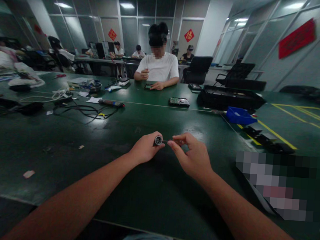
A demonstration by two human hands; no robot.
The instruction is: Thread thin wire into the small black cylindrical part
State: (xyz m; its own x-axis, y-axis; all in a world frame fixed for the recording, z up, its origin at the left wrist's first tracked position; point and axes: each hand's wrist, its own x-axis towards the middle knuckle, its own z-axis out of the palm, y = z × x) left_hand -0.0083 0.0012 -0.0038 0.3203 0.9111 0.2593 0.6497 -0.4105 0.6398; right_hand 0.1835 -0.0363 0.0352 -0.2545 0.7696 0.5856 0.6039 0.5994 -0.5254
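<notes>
My left hand point(143, 148) is closed around a dark cylindrical object point(158, 140), whose round, silvery end faces me. Most of its body is hidden in the palm. From the right, a thin metal rod point(165, 141) reaches to the edge of that round end. Thumb and fingers of my right hand point(197, 156) pinch the rod; its far part is hidden by the fingers. Both hands are a little above the green table point(137, 192), close together in front of me. Whether the rod touches the cylinder or only overlaps it in view, I cannot tell.
Beyond my hands lies an opened hard drive point(179, 102). A black tray point(230, 98) and blue bin point(240, 116) stand at the right. On the left are a pen-shaped power tool point(111, 103) and tangled cables point(85, 110). A co-worker point(158, 66) sits opposite.
</notes>
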